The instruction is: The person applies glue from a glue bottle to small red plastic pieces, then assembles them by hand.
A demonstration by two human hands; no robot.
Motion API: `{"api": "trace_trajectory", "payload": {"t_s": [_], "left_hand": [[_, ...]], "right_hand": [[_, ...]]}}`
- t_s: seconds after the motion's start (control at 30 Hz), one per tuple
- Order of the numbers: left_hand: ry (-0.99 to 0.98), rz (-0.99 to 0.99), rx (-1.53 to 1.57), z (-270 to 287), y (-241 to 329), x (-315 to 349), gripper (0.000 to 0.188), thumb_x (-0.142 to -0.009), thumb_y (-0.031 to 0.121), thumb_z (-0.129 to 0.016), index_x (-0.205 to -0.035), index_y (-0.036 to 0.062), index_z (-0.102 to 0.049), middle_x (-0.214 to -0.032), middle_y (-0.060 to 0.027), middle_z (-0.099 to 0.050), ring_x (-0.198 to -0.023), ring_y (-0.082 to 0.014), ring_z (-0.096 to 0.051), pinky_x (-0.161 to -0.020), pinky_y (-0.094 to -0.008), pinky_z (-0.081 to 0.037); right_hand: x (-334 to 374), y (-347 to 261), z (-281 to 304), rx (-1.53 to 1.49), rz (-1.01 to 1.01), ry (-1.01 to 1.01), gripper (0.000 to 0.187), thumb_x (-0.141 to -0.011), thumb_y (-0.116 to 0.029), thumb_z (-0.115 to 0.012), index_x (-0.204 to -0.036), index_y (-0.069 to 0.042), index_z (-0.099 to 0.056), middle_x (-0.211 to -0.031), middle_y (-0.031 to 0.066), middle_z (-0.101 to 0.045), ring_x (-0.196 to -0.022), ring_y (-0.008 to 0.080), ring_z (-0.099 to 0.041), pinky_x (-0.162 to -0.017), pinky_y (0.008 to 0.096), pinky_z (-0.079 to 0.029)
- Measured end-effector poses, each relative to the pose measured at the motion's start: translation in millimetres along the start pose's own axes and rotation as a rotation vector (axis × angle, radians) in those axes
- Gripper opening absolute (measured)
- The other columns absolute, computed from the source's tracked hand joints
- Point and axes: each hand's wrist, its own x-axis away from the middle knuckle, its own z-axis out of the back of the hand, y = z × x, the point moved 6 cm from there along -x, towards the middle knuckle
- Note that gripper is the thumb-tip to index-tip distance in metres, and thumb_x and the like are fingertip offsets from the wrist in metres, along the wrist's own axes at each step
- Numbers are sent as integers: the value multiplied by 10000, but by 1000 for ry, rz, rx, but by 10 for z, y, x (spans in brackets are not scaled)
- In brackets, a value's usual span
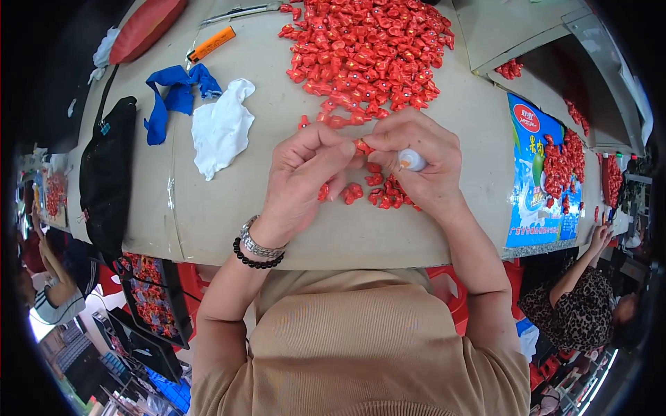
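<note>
My left hand [305, 173] and my right hand [427, 156] meet over the near middle of the table, fingers pinched. Between their fingertips is a small red plastic figure [362, 146] with yellow marks, partly hidden by the fingers. My right hand also grips a small white bottle [412, 160] with an orange tip, tucked in its curled fingers. Below the hands lie several loose red figures [388, 195]. A red piece [323, 193] shows beside my left fingers; I cannot tell whether it is held or lies on the table.
Beyond my hands spreads a large heap of red figures [368, 55]. To the left are a white cloth [222, 128], a blue cloth [170, 90], an orange marker-like stick [211, 44] and a black bag [107, 173]. A blue printed sheet [531, 208] bears more figures at right. Other people sit at both sides.
</note>
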Motion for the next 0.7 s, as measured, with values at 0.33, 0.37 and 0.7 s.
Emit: {"api": "trace_trajectory", "payload": {"t_s": [0.33, 0.37, 0.7], "left_hand": [[-25, 35, 43, 29, -23, -12, 60, -897, 80, -580, -858, 34, -579, -819, -90, -655, -486, -50, -455, -450, -192, -347], [-28, 40, 45, 30, -25, -11, 59, -897, 79, -579, -859, 35, -579, -817, -91, -655, -484, -51, -455, -449, -193, -346], [-39, 48, 94, 21, -26, -23, 67, -898, 67, -580, -839, 38, -565, -807, -95, -653, -477, -52, -448, -441, -195, -343]], "right_hand": [[-25, -25, -16, 35, 49, -5, 261, -599, 137, -662, -813, -11, -644, -770, 97, -612, -686, 210, -626, -571, 290, -516], [-23, -21, -19, 35, 44, -9, 264, -594, 138, -662, -811, -11, -642, -768, 96, -611, -686, 210, -623, -572, 291, -512], [11, 45, -37, 14, -16, -31, 188, -667, 19, -766, -829, -14, -678, -779, 88, -626, -704, 185, -608, -593, 277, -471]]}}
